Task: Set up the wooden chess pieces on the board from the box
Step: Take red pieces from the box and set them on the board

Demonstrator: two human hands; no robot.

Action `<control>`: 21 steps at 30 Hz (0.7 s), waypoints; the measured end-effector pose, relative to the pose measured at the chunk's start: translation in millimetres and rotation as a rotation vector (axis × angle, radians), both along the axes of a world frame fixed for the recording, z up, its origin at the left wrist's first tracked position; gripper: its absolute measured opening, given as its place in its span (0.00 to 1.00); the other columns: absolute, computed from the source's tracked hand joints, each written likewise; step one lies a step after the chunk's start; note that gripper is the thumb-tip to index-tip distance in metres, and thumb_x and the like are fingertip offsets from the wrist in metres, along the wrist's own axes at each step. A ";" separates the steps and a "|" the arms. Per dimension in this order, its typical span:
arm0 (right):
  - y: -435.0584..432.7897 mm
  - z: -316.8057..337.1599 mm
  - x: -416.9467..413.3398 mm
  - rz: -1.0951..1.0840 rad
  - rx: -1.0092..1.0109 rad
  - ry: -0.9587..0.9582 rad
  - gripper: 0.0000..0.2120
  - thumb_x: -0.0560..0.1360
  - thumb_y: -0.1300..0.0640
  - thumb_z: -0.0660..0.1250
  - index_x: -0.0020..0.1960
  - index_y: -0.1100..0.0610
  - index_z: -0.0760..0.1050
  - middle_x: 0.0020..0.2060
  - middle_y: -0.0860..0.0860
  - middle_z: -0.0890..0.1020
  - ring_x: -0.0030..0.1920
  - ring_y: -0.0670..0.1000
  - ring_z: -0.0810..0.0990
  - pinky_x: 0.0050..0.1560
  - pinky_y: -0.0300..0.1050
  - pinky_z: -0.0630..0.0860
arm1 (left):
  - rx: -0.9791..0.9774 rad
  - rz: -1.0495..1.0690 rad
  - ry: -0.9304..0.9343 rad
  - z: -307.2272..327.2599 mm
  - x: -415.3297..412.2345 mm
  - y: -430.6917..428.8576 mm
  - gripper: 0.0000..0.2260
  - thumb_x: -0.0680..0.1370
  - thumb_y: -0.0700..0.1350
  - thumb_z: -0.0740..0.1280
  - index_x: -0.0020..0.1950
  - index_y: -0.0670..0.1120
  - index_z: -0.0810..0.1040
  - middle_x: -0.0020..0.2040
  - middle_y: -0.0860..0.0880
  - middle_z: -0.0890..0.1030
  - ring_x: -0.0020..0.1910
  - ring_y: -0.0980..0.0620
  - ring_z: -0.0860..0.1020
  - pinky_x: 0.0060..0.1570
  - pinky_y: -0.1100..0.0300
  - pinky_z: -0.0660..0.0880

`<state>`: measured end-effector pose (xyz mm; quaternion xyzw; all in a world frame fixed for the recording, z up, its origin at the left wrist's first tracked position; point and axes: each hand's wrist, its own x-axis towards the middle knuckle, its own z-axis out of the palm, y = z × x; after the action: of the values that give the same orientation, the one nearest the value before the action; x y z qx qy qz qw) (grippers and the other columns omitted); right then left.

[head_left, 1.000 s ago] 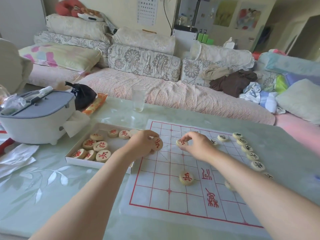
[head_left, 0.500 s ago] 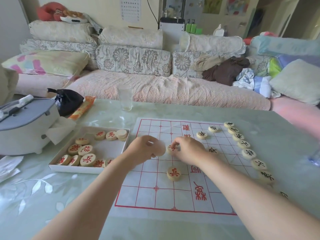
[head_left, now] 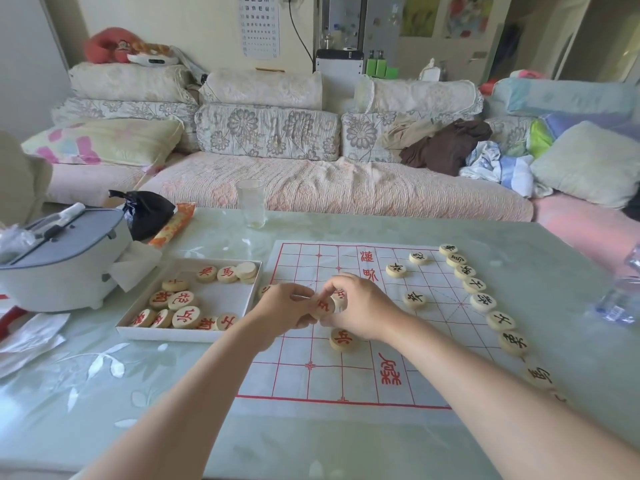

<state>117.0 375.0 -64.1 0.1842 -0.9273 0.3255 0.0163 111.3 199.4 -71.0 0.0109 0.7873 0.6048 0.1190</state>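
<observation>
Pale-green table (head_left: 104,393) is sitting in front of a sofa (head_left: 346,188), w/ a paper board (head_left: 311,382) lying on it. L hand (head_left: 287,308) and R hand (head_left: 360,306) are meeting fingertip to fingertip at the board's left-centre. L hand is pinching a red piece (head_left: 323,306), tilted w/ its face toward the camera, right where the two grips meet; R thumb looks to be touching its lower edge. R hand is curling its fingers round a 2nd piece (head_left: 340,295), just behind the first and mostly hidden. Just nearer than the grip, a red-marked disc (head_left: 341,339) is lying flat on the board, apart from both hands. To the grip's left the box (head_left: 188,336) is sitting beside the board, holding a batch of red discs. Well to the grip's right, black-marked discs (head_left: 483,301) are running in a line along the board's edge, w/ a few more lying between that line and R hand.
</observation>
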 end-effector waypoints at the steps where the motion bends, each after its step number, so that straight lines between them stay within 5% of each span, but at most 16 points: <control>1: 0.7 1.5 5.3 -0.006 0.006 -0.007 0.14 0.67 0.53 0.79 0.49 0.46 0.79 0.48 0.39 0.77 0.44 0.30 0.72 0.40 0.26 0.64 | -0.002 -0.010 0.004 2.4 5.9 -0.3 0.13 0.73 0.47 0.74 0.52 0.41 0.80 0.41 0.44 0.86 0.38 0.51 0.82 0.42 0.62 0.81; 6: 3.9 8.5 34.8 0.025 0.073 -0.041 0.11 0.70 0.47 0.76 0.50 0.45 0.78 0.44 0.38 0.77 0.39 0.32 0.73 0.36 0.27 0.65 | -0.407 -0.118 0.190 -1.7 26.3 -6.8 0.06 0.76 0.52 0.68 0.48 0.51 0.81 0.43 0.55 0.83 0.42 0.55 0.82 0.44 0.57 0.79; 12: 17.4 5.6 63.2 0.069 0.192 -0.152 0.11 0.67 0.46 0.76 0.48 0.44 0.80 0.45 0.39 0.82 0.42 0.35 0.77 0.41 0.31 0.71 | -0.799 -0.310 0.358 -13.7 46.2 -23.9 0.09 0.75 0.52 0.69 0.54 0.57 0.82 0.48 0.59 0.78 0.47 0.60 0.75 0.44 0.69 0.69; 15: 22.5 0.9 72.3 0.109 0.257 -0.172 0.12 0.66 0.48 0.77 0.47 0.43 0.80 0.48 0.38 0.81 0.48 0.38 0.78 0.49 0.37 0.74 | -0.881 -0.328 0.429 -24.1 55.2 -29.0 0.14 0.73 0.55 0.71 0.58 0.57 0.80 0.51 0.55 0.74 0.56 0.55 0.71 0.56 0.60 0.70; 21: 24.1 -1.0 89.2 0.149 0.267 -0.147 0.11 0.65 0.51 0.77 0.46 0.45 0.81 0.44 0.38 0.79 0.37 0.32 0.74 0.35 0.30 0.65 | -0.860 -0.337 0.502 -33.6 67.1 -35.8 0.14 0.75 0.55 0.69 0.60 0.58 0.77 0.55 0.54 0.73 0.60 0.54 0.68 0.60 0.58 0.68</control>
<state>206.3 399.1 -65.1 0.2285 -0.9448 0.2122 -0.1004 178.4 163.6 -104.7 0.2324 0.9560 0.1781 0.0161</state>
